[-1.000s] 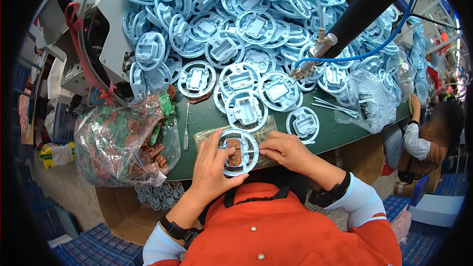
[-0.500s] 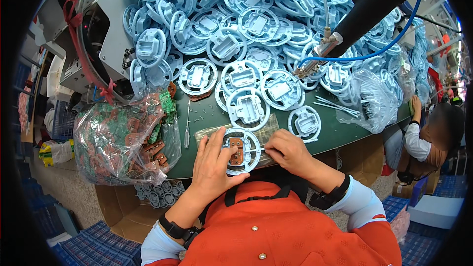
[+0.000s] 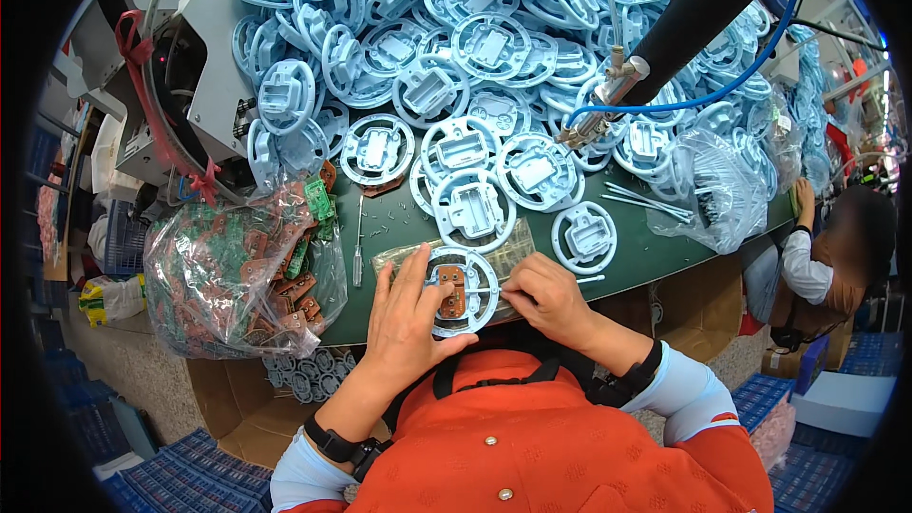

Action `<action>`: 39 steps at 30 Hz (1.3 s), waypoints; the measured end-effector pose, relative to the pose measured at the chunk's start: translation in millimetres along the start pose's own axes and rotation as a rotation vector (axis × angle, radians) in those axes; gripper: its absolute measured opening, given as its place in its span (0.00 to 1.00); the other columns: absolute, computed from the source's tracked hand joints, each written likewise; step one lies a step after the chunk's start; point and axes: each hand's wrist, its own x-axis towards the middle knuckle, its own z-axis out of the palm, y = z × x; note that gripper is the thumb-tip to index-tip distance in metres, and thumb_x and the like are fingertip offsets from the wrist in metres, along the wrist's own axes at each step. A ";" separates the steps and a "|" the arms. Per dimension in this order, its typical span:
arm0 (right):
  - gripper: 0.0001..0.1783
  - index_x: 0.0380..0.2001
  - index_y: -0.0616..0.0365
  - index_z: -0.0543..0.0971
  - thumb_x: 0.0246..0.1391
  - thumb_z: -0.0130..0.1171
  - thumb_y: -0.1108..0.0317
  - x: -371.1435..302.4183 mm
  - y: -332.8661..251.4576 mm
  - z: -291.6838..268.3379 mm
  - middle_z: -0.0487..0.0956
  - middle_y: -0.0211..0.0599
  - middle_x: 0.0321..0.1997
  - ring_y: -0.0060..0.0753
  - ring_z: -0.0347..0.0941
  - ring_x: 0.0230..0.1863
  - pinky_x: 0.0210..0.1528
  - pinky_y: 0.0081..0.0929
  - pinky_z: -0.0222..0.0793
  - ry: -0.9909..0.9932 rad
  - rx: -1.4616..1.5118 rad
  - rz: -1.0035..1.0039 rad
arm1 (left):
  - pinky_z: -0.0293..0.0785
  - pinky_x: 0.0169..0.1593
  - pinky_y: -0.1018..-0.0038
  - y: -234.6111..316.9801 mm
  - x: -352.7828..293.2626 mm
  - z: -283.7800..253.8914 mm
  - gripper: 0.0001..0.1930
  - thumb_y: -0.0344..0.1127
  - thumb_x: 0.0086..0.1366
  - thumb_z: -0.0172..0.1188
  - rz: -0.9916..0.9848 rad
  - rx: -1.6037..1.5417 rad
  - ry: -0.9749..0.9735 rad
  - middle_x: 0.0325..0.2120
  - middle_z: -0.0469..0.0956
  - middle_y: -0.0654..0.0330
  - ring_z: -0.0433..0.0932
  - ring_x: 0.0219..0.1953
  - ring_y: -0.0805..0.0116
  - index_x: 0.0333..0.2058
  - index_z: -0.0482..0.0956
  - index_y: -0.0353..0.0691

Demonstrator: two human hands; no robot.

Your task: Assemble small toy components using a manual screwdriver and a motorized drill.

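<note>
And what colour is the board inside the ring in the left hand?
The board is orange-brown; best seen in the head view.

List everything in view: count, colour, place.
Table: one, green, centre
Held wheel: one, pale blue, centre
Circuit board: one, brown, inside held wheel
Loose wheels: many, pale blue, heaped on table
Screwdriver: one, pale, table left
Board bag: one, transparent, table left
Sticks: several, white, table right
Second bag: one, transparent, table right
Cylindrical tool: one, black, upper right
Machine: one, grey, upper left
Cartons: several, brown, below table
Stacked items: several, blue, lower corners
Other person: one, white sleeve, far right
Left hand: one, bare, holding held wheel
Right hand: one, bare, right of held wheel
</note>
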 end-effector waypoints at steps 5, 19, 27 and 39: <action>0.12 0.28 0.58 0.77 0.40 0.71 0.74 4.9 -4.2 -15.8 0.75 0.36 0.30 0.43 0.72 0.32 0.35 0.38 0.68 -0.013 -0.119 -0.084 | 0.54 0.65 0.44 0.1 0.9 -0.5 0.36 0.46 0.34 0.81 -0.005 0.001 -0.012 0.63 0.62 0.39 0.63 0.66 0.45 0.43 0.76 0.42; 0.20 0.49 0.69 0.69 0.56 0.53 0.69 154.5 -44.7 -167.3 0.76 0.46 0.34 0.37 0.77 0.38 0.46 0.38 0.76 0.502 0.482 -0.154 | 0.52 0.66 0.40 -0.3 -0.8 0.0 0.36 0.47 0.36 0.81 -0.005 -0.004 -0.005 0.63 0.62 0.41 0.62 0.66 0.43 0.44 0.75 0.41; 0.25 0.55 0.68 0.68 0.55 0.57 0.71 147.7 -110.8 -120.6 0.70 0.37 0.35 0.33 0.76 0.28 0.30 0.29 0.73 0.369 0.649 -0.184 | 0.54 0.64 0.40 -2.6 -3.5 -1.7 0.36 0.46 0.37 0.81 0.014 -0.001 0.006 0.63 0.61 0.38 0.62 0.65 0.43 0.44 0.75 0.40; 0.25 0.54 0.62 0.66 0.52 0.57 0.70 131.2 -123.8 -84.7 0.69 0.37 0.29 0.35 0.75 0.23 0.27 0.31 0.74 0.295 0.745 -0.079 | 0.52 0.66 0.41 -3.0 -2.9 -0.7 0.34 0.48 0.40 0.78 0.004 -0.025 0.018 0.62 0.63 0.38 0.62 0.65 0.45 0.45 0.77 0.40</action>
